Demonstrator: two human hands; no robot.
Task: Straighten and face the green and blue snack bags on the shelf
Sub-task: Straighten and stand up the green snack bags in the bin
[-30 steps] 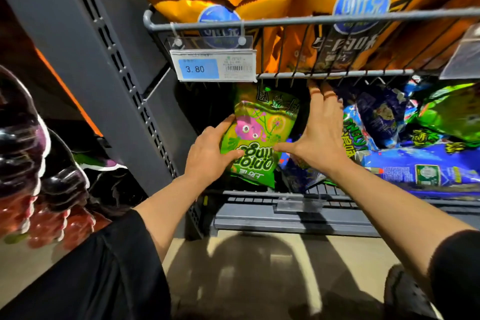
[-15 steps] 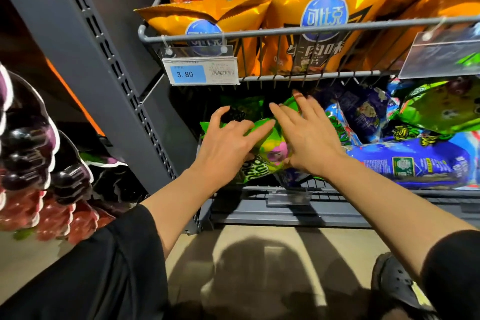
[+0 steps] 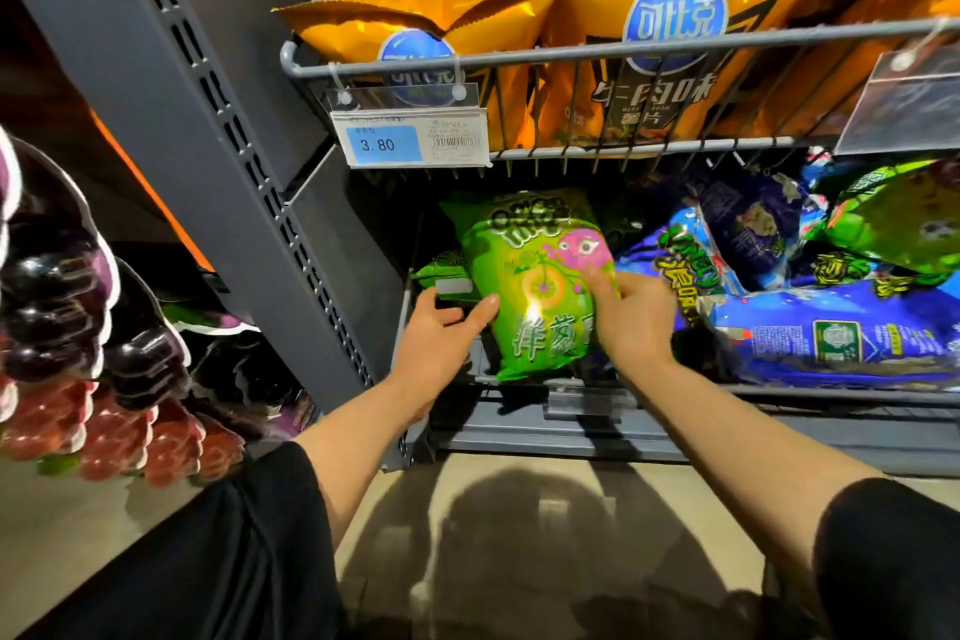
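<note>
At centre frame, on the lower shelf (image 3: 571, 424), a green bag (image 3: 540, 286) stands nearly upright, front facing out, tilted a little toward the left. The right hand (image 3: 631, 322) pinches its right edge between thumb and fingers. The left hand (image 3: 441, 333) is spread loosely, one fingertip touching the bag's left edge but not closed on anything. Just behind that hand, a second green bag (image 3: 447, 273) lies low and mostly hidden. Toward the right of the frame, blue bags (image 3: 831, 333) lie on their sides in a jumble with another green one (image 3: 904, 224). Above them hangs a wire basket (image 3: 519, 60) of orange bags (image 3: 670, 36).

These bags look light, puffed with air, glossy and probably slippery, with contents likely to crush. Taking them by the crimped side seams or corners seems safer than squeezing the middle.
</note>
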